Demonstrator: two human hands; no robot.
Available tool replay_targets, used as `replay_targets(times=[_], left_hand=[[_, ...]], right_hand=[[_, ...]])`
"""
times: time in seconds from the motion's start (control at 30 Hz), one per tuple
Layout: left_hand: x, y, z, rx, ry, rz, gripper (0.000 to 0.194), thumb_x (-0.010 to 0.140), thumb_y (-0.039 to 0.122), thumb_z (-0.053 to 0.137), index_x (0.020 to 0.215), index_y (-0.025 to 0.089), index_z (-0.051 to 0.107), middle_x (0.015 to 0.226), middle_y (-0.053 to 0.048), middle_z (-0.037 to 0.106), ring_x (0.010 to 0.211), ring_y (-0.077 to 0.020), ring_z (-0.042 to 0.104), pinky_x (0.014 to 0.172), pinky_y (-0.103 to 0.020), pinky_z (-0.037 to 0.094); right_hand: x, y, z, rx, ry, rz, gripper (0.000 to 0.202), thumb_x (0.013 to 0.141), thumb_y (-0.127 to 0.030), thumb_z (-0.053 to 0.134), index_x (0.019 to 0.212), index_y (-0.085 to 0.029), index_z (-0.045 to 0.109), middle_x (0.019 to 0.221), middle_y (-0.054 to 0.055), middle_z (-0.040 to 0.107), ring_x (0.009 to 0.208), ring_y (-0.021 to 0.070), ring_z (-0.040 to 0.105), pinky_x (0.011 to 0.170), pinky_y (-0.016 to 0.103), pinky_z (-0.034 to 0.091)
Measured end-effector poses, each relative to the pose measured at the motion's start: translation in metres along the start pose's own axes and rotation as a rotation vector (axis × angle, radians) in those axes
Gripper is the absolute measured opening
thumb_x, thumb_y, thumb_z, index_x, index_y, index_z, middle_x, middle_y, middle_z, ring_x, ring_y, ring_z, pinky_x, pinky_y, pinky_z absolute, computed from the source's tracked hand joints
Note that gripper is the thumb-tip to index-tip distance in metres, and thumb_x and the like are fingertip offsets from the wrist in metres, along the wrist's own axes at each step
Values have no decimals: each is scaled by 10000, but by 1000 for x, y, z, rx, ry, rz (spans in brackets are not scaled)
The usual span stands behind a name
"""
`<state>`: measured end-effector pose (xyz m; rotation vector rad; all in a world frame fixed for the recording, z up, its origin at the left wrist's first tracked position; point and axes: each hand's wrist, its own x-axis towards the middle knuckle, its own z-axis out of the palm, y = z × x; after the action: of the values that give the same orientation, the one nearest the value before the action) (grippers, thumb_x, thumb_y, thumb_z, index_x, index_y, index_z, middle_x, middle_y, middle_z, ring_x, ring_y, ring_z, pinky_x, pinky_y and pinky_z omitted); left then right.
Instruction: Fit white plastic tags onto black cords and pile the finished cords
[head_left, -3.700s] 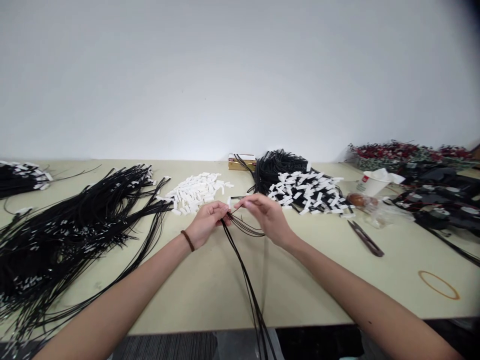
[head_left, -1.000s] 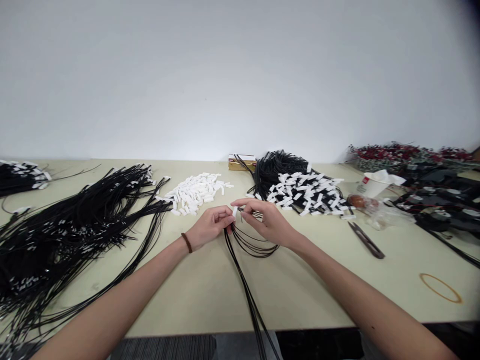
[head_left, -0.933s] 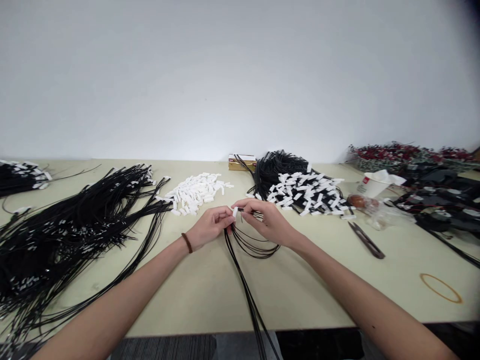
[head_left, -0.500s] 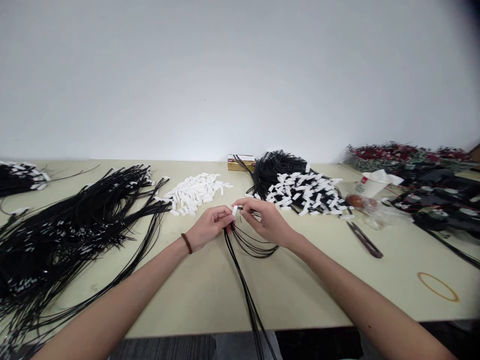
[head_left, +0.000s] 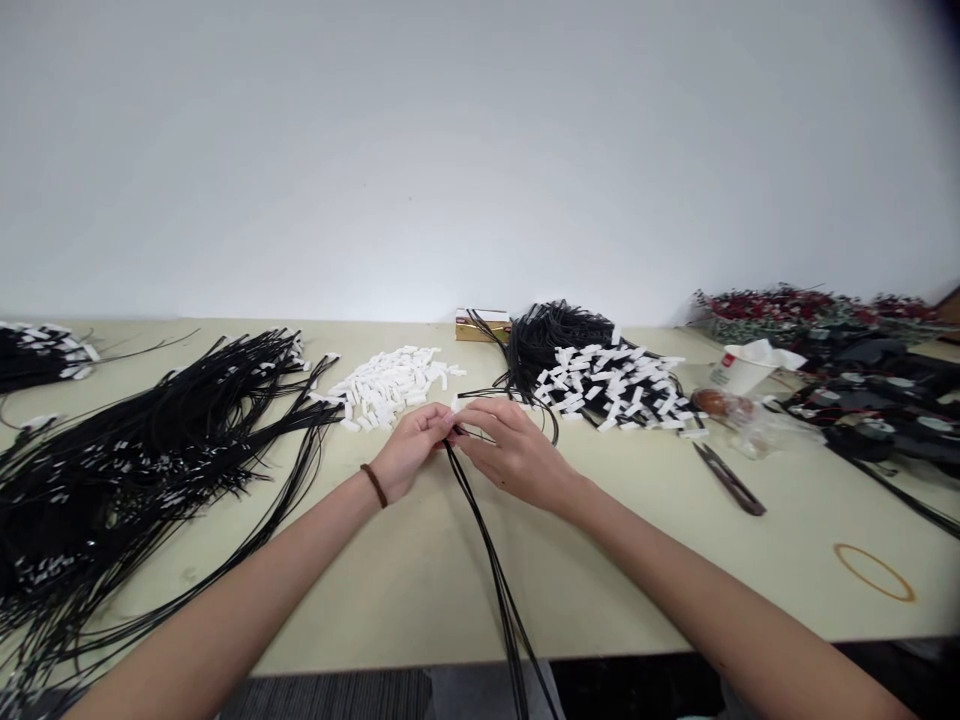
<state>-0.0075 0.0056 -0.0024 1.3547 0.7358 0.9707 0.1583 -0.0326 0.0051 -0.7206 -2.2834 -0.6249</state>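
Observation:
My left hand [head_left: 415, 440] and my right hand [head_left: 514, 452] meet at the middle of the table. Between their fingertips shows a small white connector [head_left: 454, 403], partly covered. My left fingers are closed on it and on the ends of the black cables [head_left: 487, 545], which run down over the table's front edge. The right fingers are bent and pressed in close against the same cables; their exact grip is partly hidden. Behind them lies a pile of loose white connectors [head_left: 390, 385]. Black cables with white connectors [head_left: 615, 385] are heaped to the right.
A large bundle of black cables [head_left: 150, 440] covers the left side. On the right are snips [head_left: 729, 480], a paper cup [head_left: 739, 370], a plastic bag [head_left: 765, 430] and a yellow rubber band [head_left: 875, 572]. A small gold box [head_left: 472, 328] stands by the wall.
The right hand has moved left and turned over more, now covering much of the connector. The cable loop beneath it has swung up behind the hand. The left hand has barely shifted.

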Motion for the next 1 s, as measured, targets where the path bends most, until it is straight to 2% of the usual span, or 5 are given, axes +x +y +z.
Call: replay_targets(times=[0.17,0.43,0.7,0.87,1.0], left_hand=[[-2,1,0,-34,-72,-51,229,714,361,604,690,151,515,648,19,515,615,-87,440,585,-202,323],[-5,4,4,-136,-146,-100,237,680,324,650,660,146,493,618,36,470,592,-74,423,594,-197,336],[-4,6,5,-190,-85,-99,206,703,312,632,667,153,506,681,11,533,699,-100,490,659,-207,372],[-3,6,3,-249,5,-120,171,710,279,627,677,153,515,735,0,535,696,-92,490,645,-201,385],[-2,5,1,-248,5,-120,172,706,278,630,675,153,515,739,-6,534,688,-91,490,648,-200,393]], right_hand=[[-5,1,6,-73,7,-19,157,846,-138,468,981,-193,527,932,51,565,914,169,450,790,327,399],[-2,-5,6,-120,57,-74,122,844,-111,467,804,-192,548,799,22,555,782,141,425,721,292,359],[-3,-4,3,-142,109,19,131,839,-118,485,914,-193,561,824,30,563,797,143,415,725,293,340],[-4,-3,5,-116,135,99,178,838,-118,485,939,-234,575,823,24,550,790,139,424,715,285,335],[-5,-3,6,-85,131,113,204,840,-104,466,944,-236,582,821,27,547,779,137,433,715,282,340]])
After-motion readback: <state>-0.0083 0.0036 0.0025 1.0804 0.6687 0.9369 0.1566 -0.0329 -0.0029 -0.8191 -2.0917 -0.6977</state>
